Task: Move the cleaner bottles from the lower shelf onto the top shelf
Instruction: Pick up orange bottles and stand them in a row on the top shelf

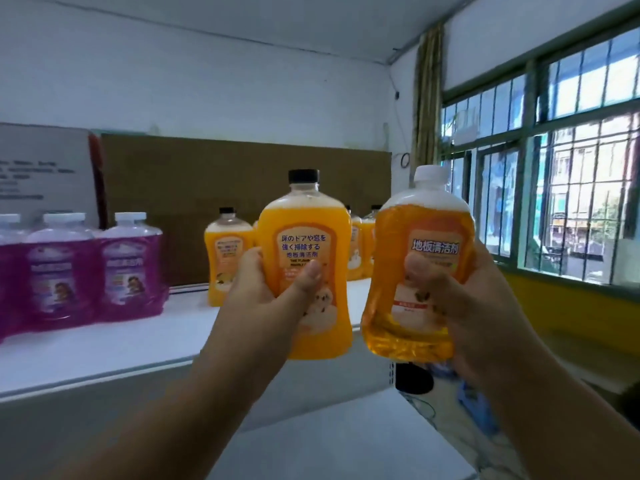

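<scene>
**Two orange bottles held up in front of the top shelf**

The left hand (pixel 273 289) grips the black-capped bottle (pixel 304 268) around its lower half: the thumb lies curled across the front label and the fingers wrap behind the left edge. The bottle stands nearly upright, its long axis vertical, cap at the top, label facing the camera. Its base hangs in the air just in front of the shelf edge, not resting on anything.

The right hand (pixel 460 303) grips the white-capped bottle (pixel 419 271) the same way, thumb pressed on the label and fingers closed around the right side and back. This bottle also points cap-up, tilted slightly with its top leaning right. The two bottles are side by side, close together, with a narrow gap between them.

Behind them runs the white top shelf (pixel 104 344). On it, past the left hand, stands a small group of orange bottles (pixel 227 258) with black caps, upright and partly hidden by the held one. Farther left stands a row of purple bottles (pixel 131 268) with white caps, touching one another. A brown cardboard sheet (pixel 207 174) leans against the wall behind the shelf, and a barred window (pixel 561 168) fills the right side.
</scene>
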{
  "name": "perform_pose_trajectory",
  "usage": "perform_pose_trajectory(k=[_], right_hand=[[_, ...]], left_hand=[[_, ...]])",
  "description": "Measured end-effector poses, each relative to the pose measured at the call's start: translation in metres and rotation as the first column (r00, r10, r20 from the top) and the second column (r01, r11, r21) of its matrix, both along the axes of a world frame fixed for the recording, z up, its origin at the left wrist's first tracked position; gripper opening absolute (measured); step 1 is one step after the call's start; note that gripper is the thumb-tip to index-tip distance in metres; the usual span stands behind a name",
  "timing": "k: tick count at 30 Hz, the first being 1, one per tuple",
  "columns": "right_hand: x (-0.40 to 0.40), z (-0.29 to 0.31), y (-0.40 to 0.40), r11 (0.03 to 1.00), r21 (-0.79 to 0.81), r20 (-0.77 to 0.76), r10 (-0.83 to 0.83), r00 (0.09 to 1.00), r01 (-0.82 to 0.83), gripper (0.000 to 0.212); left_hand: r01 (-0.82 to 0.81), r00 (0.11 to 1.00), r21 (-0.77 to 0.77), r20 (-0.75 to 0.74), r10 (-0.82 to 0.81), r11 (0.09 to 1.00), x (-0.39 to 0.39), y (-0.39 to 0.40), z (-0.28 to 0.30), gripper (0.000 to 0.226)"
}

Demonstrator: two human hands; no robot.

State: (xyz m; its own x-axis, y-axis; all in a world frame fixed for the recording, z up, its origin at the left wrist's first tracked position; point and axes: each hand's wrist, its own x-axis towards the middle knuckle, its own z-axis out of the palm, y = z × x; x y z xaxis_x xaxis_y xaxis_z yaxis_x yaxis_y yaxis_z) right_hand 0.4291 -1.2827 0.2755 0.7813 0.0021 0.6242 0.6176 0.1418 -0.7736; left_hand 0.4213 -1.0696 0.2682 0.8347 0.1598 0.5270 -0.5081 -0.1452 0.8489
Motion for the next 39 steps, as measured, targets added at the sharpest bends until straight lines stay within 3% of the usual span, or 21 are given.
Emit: perform_pose_trajectory(k=[2, 5, 7, 11, 16, 19, 21, 23, 25, 26, 30, 34, 39], right_hand=[[0.023, 0.004, -0.011, 0.999, 0.001, 0.01, -0.054, 0.998, 0.054, 0.08], [0.062, 0.002, -0.024, 0.997, -0.013, -0.01, -0.08, 0.997, 0.08, 0.082], [0.086, -0.001, -0.031, 0.998, -0.03, -0.03, -0.059, 0.998, 0.058, 0.083], [0.132, -0.004, -0.042, 0.994, -0.105, -0.041, 0.013, 0.999, -0.018, 0.075], [0.18, 0.0, -0.053, 0.977, -0.165, -0.061, 0.127, 0.99, -0.136, 0.069], [0.199, 0.001, -0.053, 0.964, -0.198, -0.073, 0.165, 0.983, -0.177, 0.069], [0.208, -0.001, -0.051, 0.962, -0.197, -0.082, 0.177, 0.981, -0.19, 0.067], [0.213, -0.005, -0.05, 0.96, -0.201, -0.106, 0.174, 0.979, -0.193, 0.066], [0.216, -0.009, -0.048, 0.956, -0.228, -0.122, 0.162, 0.979, -0.186, 0.063], [0.218, -0.011, -0.047, 0.953, -0.244, -0.123, 0.154, 0.98, -0.18, 0.062], [0.225, -0.015, -0.044, 0.957, -0.243, -0.134, 0.128, 0.983, -0.158, 0.068], [0.234, -0.014, -0.041, 0.95, -0.29, -0.148, 0.076, 0.986, -0.117, 0.064], [0.243, -0.012, -0.036, 0.923, -0.385, -0.133, -0.034, 0.991, -0.02, 0.076]], left_hand=[[-0.026, 0.999, 0.025, -0.023, 0.026, 0.999, 0.03, -0.011, 0.009, 0.067], [-0.125, 0.989, 0.096, -0.062, 0.131, 0.987, 0.071, -0.027, 0.016, 0.049], [-0.182, 0.977, 0.155, -0.08, 0.196, 0.971, 0.093, -0.036, 0.016, 0.044], [-0.269, 0.946, 0.214, -0.124, 0.3, 0.939, 0.126, -0.052, 0.011, 0.058], [-0.394, 0.878, 0.301, -0.158, 0.453, 0.868, 0.155, -0.067, 0.011, 0.045], [-0.453, 0.83, 0.397, -0.14, 0.54, 0.798, 0.163, -0.069, 0.011, 0.048], [-0.521, 0.802, 0.475, -0.013, 0.597, 0.71, 0.162, -0.068, 0.009, 0.071], [-0.625, 0.741, 0.623, 0.286, 0.607, 0.47, 0.158, -0.062, 0.009, 0.108], [-0.658, 0.708, 0.727, 0.51, 0.489, 0.195, 0.155, -0.058, 0.014, 0.111], [-0.644, 0.713, 0.757, 0.536, 0.452, 0.117, 0.157, -0.055, 0.017, 0.107], [-0.609, 0.73, 0.788, 0.511, 0.454, 0.091, 0.173, -0.051, 0.025, 0.098], [-0.649, 0.682, 0.761, 0.579, 0.448, 0.004, 0.192, -0.048, 0.025, 0.099], [-0.684, 0.625, 0.723, 0.651, 0.431, -0.099, 0.216, -0.04, 0.023, 0.101]])
